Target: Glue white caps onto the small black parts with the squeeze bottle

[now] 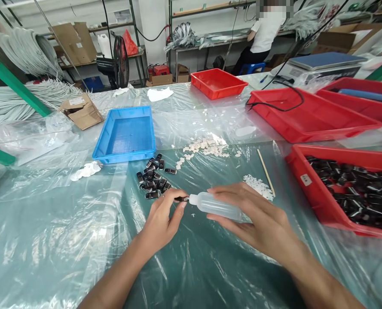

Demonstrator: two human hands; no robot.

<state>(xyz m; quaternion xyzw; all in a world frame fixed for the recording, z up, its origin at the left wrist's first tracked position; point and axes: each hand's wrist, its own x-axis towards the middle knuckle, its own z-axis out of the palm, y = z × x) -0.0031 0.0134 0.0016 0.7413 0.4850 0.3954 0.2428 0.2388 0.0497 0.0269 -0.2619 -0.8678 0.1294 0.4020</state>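
My left hand [163, 218] pinches a small black part [180, 198] between thumb and fingers. Wrapped around a translucent squeeze bottle [217, 205] is my right hand [252, 210]; the bottle lies nearly level, its narrow tip at the black part. Whether the tip touches the part I cannot tell. Just beyond my left hand sits a pile of similar black parts [152, 179]. Pale flat pieces [206, 147] are scattered farther back, and small white pieces [258, 187] lie in a heap behind my right hand, beside a thin wooden stick [266, 173].
A blue tray [97, 153] stands behind the pile. On the right, a red bin [302, 189] holds many black parts; more red trays [307, 116] and a scale [326, 62] stand behind it. Plastic sheeting covers the table [65, 240]. A person [264, 34] sits in the background.
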